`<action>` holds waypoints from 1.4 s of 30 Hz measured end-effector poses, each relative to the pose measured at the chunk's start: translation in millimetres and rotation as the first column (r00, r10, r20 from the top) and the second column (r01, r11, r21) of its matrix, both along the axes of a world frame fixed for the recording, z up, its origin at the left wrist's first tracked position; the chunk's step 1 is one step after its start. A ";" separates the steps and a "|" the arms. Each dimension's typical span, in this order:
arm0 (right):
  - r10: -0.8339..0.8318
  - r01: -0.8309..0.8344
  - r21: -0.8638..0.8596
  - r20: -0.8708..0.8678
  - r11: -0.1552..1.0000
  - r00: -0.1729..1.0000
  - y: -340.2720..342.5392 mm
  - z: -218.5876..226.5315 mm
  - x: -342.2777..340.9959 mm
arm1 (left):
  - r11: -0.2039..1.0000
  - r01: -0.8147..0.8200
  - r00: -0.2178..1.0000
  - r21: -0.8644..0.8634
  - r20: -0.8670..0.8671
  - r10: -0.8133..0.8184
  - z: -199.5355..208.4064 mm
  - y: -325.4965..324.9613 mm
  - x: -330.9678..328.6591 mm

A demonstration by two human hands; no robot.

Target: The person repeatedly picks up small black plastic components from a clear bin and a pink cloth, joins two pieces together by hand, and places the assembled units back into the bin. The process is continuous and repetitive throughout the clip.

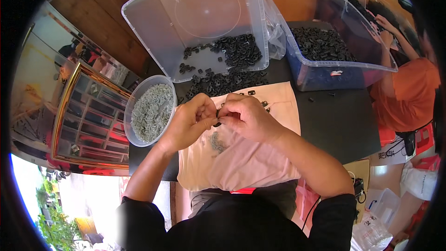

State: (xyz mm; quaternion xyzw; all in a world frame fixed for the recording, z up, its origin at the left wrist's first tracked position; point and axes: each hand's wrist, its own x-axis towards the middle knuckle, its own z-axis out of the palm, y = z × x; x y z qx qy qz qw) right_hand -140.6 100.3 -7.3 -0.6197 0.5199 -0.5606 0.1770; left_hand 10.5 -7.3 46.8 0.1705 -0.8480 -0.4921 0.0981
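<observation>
My left hand (196,117) and my right hand (244,116) meet over a pale pink cloth (260,158). Between their fingertips is a small black plastic piece (217,122), pinched from both sides and partly hidden by the fingers. A little pile of small silvery screws (216,142) lies on the cloth just below my hands. Several flat black pieces with holes (251,93) rest on the cloth beyond my right hand. To the left of my left hand, a round clear tub (128,120) holds many more such screws (151,111).
A clear bin on its side (148,32) spills black pieces (241,51) onto the dark table (341,130). Right of it stands another clear bin (320,68), heaped with black pieces. A person in an orange top (404,95) works at the far right.
</observation>
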 end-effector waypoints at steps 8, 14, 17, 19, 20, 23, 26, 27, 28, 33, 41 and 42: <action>0.098 -0.139 0.095 0.348 0.986 0.932 3.6 7.6 -4.7 | 0.864 -0.076 0.958 0.497 -0.204 0.202 -17.6 -5.4 7.0; 0.025 -0.068 0.078 0.452 0.995 0.892 3.0 9.7 -2.7 | 0.824 -0.118 0.945 0.554 -0.193 0.265 -30.8 11.6 12.4; 0.004 -0.025 0.045 0.407 0.999 0.913 2.0 8.2 -3.1 | 0.864 -0.169 0.925 0.475 -0.227 0.305 -34.8 16.7 3.6; -0.008 -0.007 0.040 0.379 0.999 0.925 1.7 7.2 -3.2 | 0.882 -0.182 0.920 0.434 -0.242 0.309 -34.8 18.7 1.2; -0.010 -0.009 0.048 0.378 0.999 0.926 1.9 7.3 -2.8 | 0.880 -0.191 0.914 0.435 -0.247 0.320 -35.5 19.5 0.4; -0.030 0.015 0.048 0.333 0.999 0.942 1.9 7.2 -3.3 | 0.877 -0.209 0.904 0.433 -0.258 0.343 -36.9 20.6 -1.4; -0.049 0.038 0.043 0.295 0.998 0.954 2.8 9.5 -2.2 | 0.863 -0.218 0.897 0.455 -0.256 0.362 -36.0 21.2 -1.7; -0.054 0.044 0.043 0.287 0.998 0.957 2.9 10.1 -1.7 | 0.856 -0.220 0.894 0.467 -0.254 0.368 -35.7 20.9 -1.5; -0.045 0.032 0.047 0.292 0.998 0.955 2.8 9.2 -1.9 | 0.853 -0.214 0.894 0.477 -0.256 0.367 -36.1 19.9 -1.7; 0.011 -0.038 0.064 0.383 0.997 0.924 1.4 3.8 -0.6 | 0.821 -0.199 0.890 0.535 -0.252 0.380 -42.7 14.4 -1.8; 0.015 -0.057 0.083 0.444 0.995 0.896 3.5 8.7 -5.5 | 0.784 -0.185 0.861 0.593 -0.286 0.420 -42.0 17.9 -2.2; 0.010 -0.050 0.084 0.421 0.995 0.907 3.5 8.4 -5.8 | 0.777 -0.175 0.833 0.605 -0.330 0.444 -39.1 20.2 -3.9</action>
